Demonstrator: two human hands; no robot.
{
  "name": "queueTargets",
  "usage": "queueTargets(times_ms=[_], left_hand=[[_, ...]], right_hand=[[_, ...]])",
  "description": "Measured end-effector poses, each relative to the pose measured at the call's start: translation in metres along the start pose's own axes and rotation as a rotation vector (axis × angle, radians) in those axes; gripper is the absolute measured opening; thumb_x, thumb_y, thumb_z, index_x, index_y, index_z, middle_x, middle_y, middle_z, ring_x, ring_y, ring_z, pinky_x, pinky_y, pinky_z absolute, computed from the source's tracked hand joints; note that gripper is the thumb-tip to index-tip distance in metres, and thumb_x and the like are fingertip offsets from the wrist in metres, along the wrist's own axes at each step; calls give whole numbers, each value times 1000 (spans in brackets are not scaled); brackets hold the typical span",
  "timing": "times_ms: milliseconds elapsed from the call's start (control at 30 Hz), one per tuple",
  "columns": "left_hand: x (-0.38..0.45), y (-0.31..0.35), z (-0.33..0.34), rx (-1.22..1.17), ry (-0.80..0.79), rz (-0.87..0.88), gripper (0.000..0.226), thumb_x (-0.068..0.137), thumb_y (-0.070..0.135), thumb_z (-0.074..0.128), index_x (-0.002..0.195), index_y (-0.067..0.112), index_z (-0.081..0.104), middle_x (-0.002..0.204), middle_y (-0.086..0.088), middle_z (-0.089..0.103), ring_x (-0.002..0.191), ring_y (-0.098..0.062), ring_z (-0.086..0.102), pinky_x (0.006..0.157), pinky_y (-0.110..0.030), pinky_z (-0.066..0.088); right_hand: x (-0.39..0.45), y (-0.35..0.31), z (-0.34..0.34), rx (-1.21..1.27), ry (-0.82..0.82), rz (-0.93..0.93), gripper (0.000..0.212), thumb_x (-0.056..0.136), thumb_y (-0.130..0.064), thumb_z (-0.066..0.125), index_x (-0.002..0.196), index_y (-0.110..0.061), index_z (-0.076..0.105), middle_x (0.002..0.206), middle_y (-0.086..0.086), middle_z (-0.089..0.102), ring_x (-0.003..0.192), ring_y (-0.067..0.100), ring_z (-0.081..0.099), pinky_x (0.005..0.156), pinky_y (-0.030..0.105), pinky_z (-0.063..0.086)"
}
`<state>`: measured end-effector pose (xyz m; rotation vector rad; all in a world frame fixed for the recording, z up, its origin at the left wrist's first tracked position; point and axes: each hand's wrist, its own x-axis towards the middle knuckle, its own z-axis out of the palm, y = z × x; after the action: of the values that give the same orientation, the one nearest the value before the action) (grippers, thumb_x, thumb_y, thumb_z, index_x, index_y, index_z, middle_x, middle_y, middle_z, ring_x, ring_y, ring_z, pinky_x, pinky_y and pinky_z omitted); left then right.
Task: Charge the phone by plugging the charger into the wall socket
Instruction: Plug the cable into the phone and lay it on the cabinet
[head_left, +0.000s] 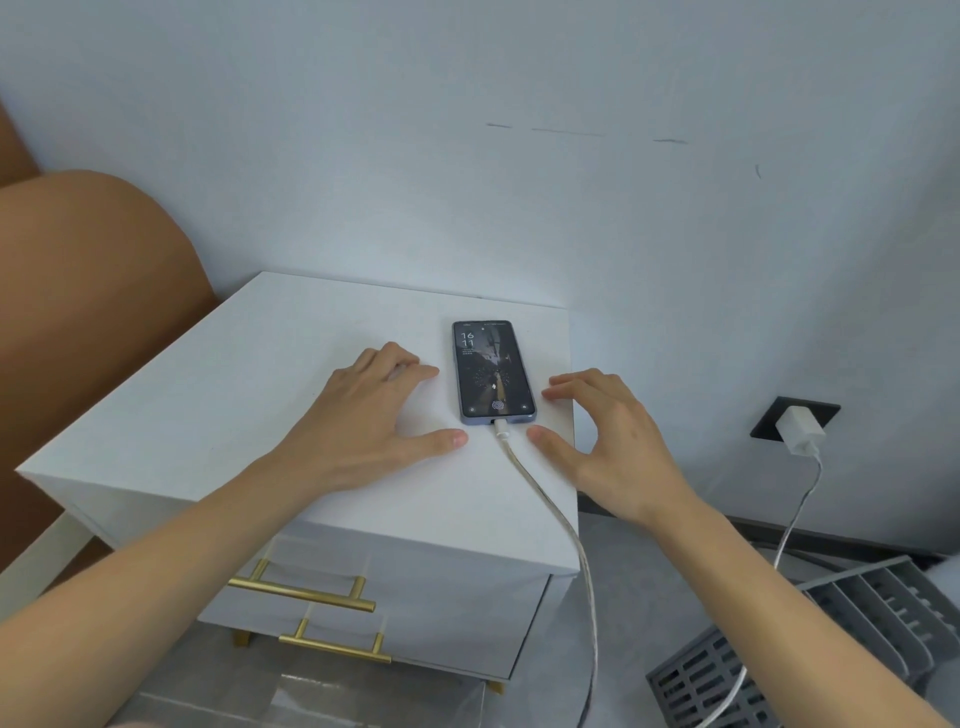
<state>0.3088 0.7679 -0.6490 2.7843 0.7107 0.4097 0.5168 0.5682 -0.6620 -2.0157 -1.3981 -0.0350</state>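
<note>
Wall pale, fills the upper view, scuff marks on it. White nightstand stands against it, two drawers with gold handles. Brown padded headboard at left. Grey slatted rack on the floor, lower right.

Both forearms reach in from the bottom edge, bare. Left hand rests palm down on the nightstand top, fingers loosely spread, thumb out toward the cable, holding nothing. Right hand arched over the nightstand's right edge, fingers apart, thumb tip just beside the cable, gripping nothing.

Phone lies flat, screen up and lit, between the two hands, touched by neither. White cable plugged into its near end, runs off the front edge and down. White charger seated in black wall socket, low on the wall right of the nightstand.
</note>
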Motion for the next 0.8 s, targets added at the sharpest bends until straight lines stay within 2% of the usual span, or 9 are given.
queueTargets(times_ms=[500,800], left_hand=[[0,0,0,2,4,-6,93,76,89,42,148,30,50,144,11,44,137,-11,37,109,-39,36],[0,1,0,4,2,-7,93,76,88,42,148,29,50,143,10,44,137,-11,37,110,-39,35]], right_hand=[[0,0,0,-10,-6,4,44,90,-50,68,122,-19,70,131,-11,62,125,12,52,97,27,44],[-1,0,-1,-3,-12,9,46,90,-52,67,122,-20,69,132,-11,61,126,12,52,99,32,46]])
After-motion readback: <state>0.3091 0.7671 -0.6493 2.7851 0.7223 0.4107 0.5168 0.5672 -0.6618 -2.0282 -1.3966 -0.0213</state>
